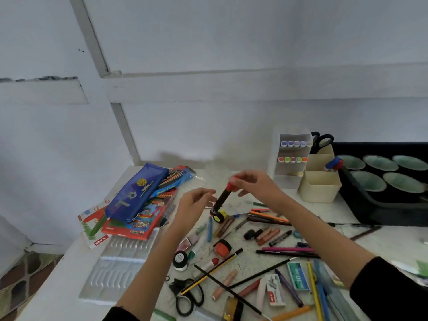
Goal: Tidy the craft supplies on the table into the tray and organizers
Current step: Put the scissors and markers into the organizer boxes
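Black marker [222,197], red cap: held tilted above the table [250,262] centre, the right hand [257,184] pinching the cap. Left hand [196,205]: fingers relaxed, just beside the barrel. Cream organizer [319,184] and black tray [370,209]: far right.

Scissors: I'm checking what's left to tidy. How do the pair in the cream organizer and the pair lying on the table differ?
The organizer scissors stand handles-up in the cream organizer; the table scissors lie flat on the table. The organizer scissors are stowed; the table scissors lie loose under a yellow-black pencil. Both have black handles.
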